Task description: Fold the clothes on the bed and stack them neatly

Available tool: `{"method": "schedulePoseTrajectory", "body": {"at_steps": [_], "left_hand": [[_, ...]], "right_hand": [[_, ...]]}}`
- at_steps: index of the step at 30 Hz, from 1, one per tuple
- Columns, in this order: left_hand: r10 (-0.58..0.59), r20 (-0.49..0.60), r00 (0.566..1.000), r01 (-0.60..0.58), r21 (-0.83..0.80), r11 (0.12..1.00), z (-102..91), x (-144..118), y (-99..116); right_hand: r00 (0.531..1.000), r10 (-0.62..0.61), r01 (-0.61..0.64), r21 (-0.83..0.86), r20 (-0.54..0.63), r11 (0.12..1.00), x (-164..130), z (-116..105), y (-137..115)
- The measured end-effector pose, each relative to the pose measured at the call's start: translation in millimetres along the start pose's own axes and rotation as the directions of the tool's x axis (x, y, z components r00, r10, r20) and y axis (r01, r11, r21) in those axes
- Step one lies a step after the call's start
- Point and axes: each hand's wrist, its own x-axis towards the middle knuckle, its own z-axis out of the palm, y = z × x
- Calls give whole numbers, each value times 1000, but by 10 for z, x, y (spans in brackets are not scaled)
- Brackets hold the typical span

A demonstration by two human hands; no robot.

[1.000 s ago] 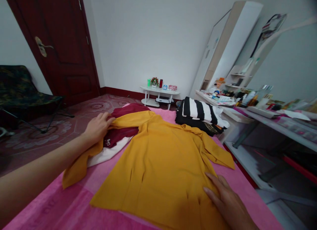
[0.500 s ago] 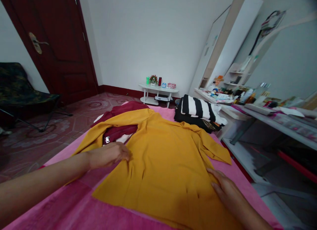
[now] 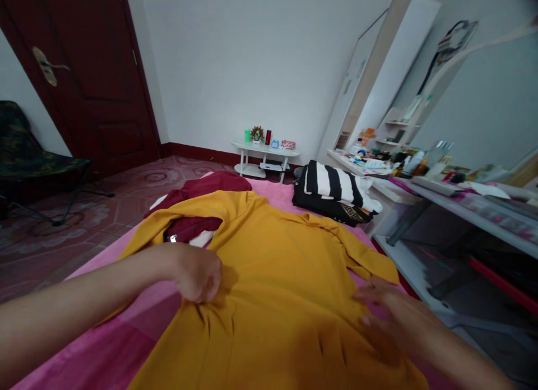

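Mustard-yellow and long-sleeved, the cloth garment point(image 3: 277, 267) lay on the pink plush cover point(image 3: 126, 345), its long axis running near to far. The left hand point(image 3: 197, 272) clamped the garment's bunched left side; at the right edge, the right hand point(image 3: 389, 303) held thumb and fingers apart.

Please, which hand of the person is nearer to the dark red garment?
The left. The left hand grips the side of the yellow garment, just on the near side of the dark red garment; the right hand is at the yellow garment's opposite edge, farther away.
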Motion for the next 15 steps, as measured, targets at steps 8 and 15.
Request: {"method": "schedulePoseTrajectory", "body": {"at_steps": [8, 15], "left_hand": [[11, -675, 738, -17, -3, 1000, -49, 1473, -168], [-116, -742, 660, 132, -38, 990, 151, 1938, -457]], "right_hand": [[953, -299, 292, 117, 53, 949, 1083, 377, -558], [981, -191, 194, 112, -38, 974, 2065, 574, -72]]}}
